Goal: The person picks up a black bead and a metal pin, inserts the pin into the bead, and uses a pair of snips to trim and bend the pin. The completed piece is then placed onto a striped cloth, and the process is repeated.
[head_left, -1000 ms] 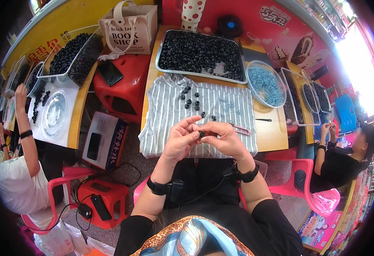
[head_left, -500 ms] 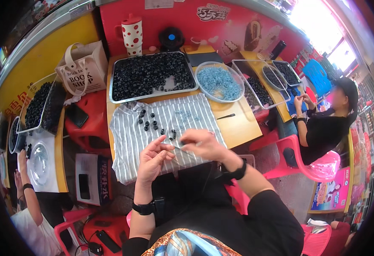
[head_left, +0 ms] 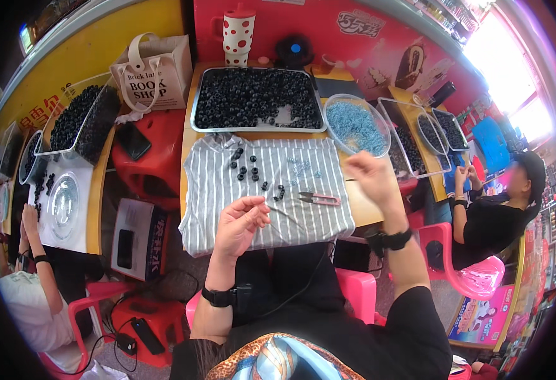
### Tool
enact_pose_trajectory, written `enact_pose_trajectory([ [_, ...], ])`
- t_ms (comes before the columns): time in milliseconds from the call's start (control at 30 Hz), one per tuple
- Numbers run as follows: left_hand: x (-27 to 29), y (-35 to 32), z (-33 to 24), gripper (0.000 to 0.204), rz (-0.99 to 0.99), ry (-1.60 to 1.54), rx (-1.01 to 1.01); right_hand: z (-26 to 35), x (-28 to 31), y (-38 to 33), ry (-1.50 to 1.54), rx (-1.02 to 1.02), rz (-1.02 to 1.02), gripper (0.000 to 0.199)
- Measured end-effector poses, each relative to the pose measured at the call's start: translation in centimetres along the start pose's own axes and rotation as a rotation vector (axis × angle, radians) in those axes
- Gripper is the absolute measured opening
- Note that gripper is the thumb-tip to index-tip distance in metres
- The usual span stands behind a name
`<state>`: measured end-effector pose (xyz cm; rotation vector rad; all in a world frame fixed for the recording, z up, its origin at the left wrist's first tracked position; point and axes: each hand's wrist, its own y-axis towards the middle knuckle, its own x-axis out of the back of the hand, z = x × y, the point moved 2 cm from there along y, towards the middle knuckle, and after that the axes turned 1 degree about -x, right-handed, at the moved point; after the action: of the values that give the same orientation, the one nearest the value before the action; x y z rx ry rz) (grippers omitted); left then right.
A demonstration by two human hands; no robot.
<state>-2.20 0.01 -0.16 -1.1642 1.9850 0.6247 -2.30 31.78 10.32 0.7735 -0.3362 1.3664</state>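
My left hand (head_left: 243, 223) is over the near part of a grey-and-white striped cloth (head_left: 221, 209). Its thumb and fingertips are pinched together; whatever they hold is too small to make out. To its right, my right hand (head_left: 374, 183) hovers over the table at the cloth's right edge, just below a round clear tub of small blue beads (head_left: 356, 125). Its fingers look curled but are blurred, and I cannot see anything in them. Thread snips (head_left: 319, 199) with pinkish handles lie on the cloth between my hands. Several black beads (head_left: 244, 170) and a few scattered blue beads (head_left: 303, 166) rest farther back.
A metal tray of black beads (head_left: 259, 95) stands behind the cloth, with a polka-dot tumbler (head_left: 238, 38) beyond. At left are a canvas bag (head_left: 154, 76), a red stool (head_left: 151, 152) and a person's arm (head_left: 40, 253). Another person (head_left: 493, 209) sits at the right.
My right hand has left my left hand and moved right, toward the blue bead tub. The snips now show on the cloth. The whole view has shifted.
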Motion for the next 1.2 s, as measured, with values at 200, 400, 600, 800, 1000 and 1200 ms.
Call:
enact_pose_trajectory([
  [200,-0.6,0.4,0.5,0.022,0.007,-0.009,0.042,4.8,-9.2,-0.5,-0.122,0.242,0.170,0.013],
  [400,-0.7,0.3,0.3,0.022,-0.005,-0.014,0.051,5.2,-11.4,1.1,-0.360,0.247,0.197,0.009],
  [600,-0.7,0.4,0.3,0.023,-0.006,-0.023,0.058,5.1,-14.0,1.4,-0.591,0.301,0.149,0.010],
  [800,-0.6,0.2,0.1,0.024,-0.003,-0.019,0.050,5.8,-13.7,0.7,-0.487,0.318,0.072,0.008],
  [1000,-0.6,0.3,0.6,0.025,0.017,-0.045,0.034,5.5,-12.4,0.2,-0.414,0.333,0.095,0.007],
  [1200,-0.5,0.3,0.4,0.022,-0.003,-0.033,0.039,5.5,-9.4,0.4,-0.280,0.274,0.014,0.015],
])
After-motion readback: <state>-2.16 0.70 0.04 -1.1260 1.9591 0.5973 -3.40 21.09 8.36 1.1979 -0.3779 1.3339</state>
